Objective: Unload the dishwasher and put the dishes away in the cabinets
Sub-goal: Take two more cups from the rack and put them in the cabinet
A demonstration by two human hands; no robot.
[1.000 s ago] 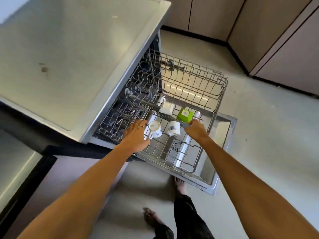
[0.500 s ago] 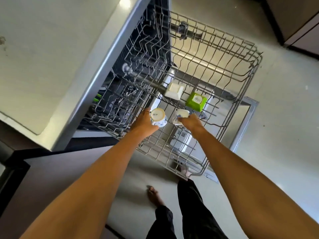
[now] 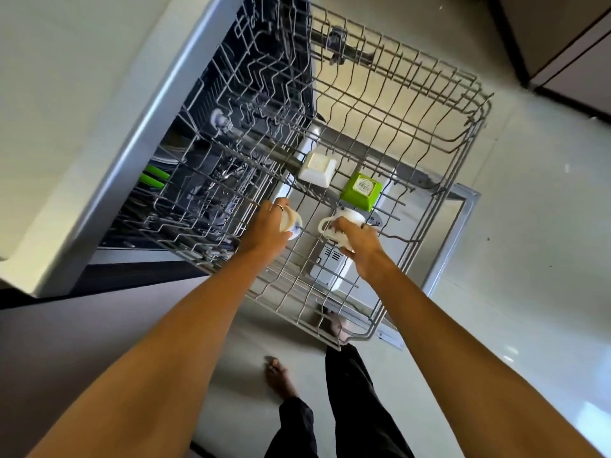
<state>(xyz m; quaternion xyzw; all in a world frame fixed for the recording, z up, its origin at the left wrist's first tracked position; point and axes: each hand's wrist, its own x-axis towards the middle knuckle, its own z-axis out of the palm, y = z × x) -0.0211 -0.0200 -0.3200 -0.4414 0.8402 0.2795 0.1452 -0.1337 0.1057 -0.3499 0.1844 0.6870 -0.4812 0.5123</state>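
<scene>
The left hand has its grip curled round a white cup with blue marks, which lies tilted on its side at the centre of the frame. The right hand has its grip wrapped over a second white cup, fingers bent across the body, the handle loop showing at its left. Two cups in all, one per hand, both low over the wire floor of the pulled-out upper rack.

Just above the hands in the frame sit two small square dishes, bottoms up: a white dish and a green dish (a barcode label on its base), close beside each other on the rack wires. Left of centre, in the dark of the dishwasher under the rack, two green strips show, too dim to identify. The pale desk fills the upper left of the frame. At the bottom, two bare feet stand on the floor.
</scene>
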